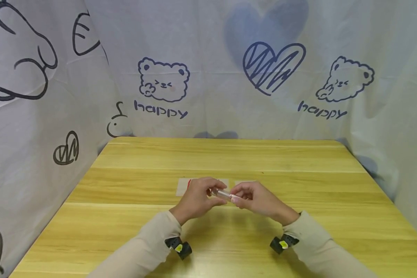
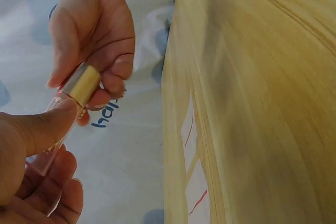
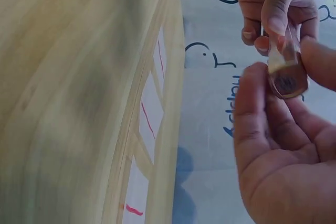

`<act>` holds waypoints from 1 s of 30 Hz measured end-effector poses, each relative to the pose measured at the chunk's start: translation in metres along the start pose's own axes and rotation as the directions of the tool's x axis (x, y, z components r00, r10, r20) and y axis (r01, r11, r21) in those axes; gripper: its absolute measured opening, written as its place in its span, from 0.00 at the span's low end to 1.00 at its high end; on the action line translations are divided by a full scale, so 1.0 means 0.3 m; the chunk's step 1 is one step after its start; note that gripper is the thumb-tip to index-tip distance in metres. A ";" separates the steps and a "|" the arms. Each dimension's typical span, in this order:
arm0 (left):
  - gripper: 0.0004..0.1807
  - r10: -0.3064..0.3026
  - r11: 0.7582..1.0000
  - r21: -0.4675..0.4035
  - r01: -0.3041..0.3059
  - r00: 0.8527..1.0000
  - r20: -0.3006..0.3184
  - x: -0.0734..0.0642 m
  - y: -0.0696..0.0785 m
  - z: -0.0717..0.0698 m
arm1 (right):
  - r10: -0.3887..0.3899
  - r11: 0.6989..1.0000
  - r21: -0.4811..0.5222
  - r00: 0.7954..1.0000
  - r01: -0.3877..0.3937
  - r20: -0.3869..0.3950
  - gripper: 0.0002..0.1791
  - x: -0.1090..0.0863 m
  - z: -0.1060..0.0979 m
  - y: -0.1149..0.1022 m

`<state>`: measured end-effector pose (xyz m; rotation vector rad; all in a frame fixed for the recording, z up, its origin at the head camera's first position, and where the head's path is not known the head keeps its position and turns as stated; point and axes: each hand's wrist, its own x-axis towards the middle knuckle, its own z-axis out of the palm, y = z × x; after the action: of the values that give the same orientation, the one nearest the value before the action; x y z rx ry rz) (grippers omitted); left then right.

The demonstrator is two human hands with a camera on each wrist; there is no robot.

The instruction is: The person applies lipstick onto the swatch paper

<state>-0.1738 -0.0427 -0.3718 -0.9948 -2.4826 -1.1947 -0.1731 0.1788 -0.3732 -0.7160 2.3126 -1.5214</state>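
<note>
Over the middle of the table, both hands hold a small clear cosmetic tube (image 1: pixel 224 194) with a shiny cap. My left hand (image 1: pixel 196 197) grips its see-through body between thumb and fingers. At the other end, my right hand (image 1: pixel 262 199) pinches the tube with thumb and fingertips. The left wrist view shows the metallic cap (image 2: pixel 84 84) close to the right fingers, and a pinkish tint on the clear part. In the right wrist view, the round cap end faces the camera, held between thumb and index finger.
White paper cards with red strokes lie on the wooden table (image 1: pixel 125 185) behind the hands; one card (image 1: pixel 182 187) is partly covered by the left hand. Three cards (image 3: pixel 151 116) form a row in the right wrist view. White cloth with drawings (image 1: pixel 208 77) encloses the back and sides.
</note>
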 end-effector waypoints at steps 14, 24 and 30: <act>0.28 -0.141 0.990 0.029 0.139 0.986 0.090 -0.005 -0.049 -0.056 | 0.036 0.997 -0.057 0.988 -0.045 -0.147 0.14 0.006 -0.023 0.060; 0.26 -0.360 0.929 0.142 0.343 0.924 0.128 -0.045 -0.178 -0.119 | 0.024 0.993 -0.103 0.947 -0.060 -0.321 0.11 0.009 -0.077 0.135; 0.25 -0.438 0.888 0.229 0.398 0.884 0.162 -0.071 -0.233 -0.146 | 0.009 0.972 -0.216 0.926 -0.097 -0.376 0.12 -0.001 -0.119 0.180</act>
<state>-0.2077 -0.1171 -0.3957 -0.5688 -3.0243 -0.9661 -0.2038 0.2240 -0.4081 -0.4359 2.8016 -1.4844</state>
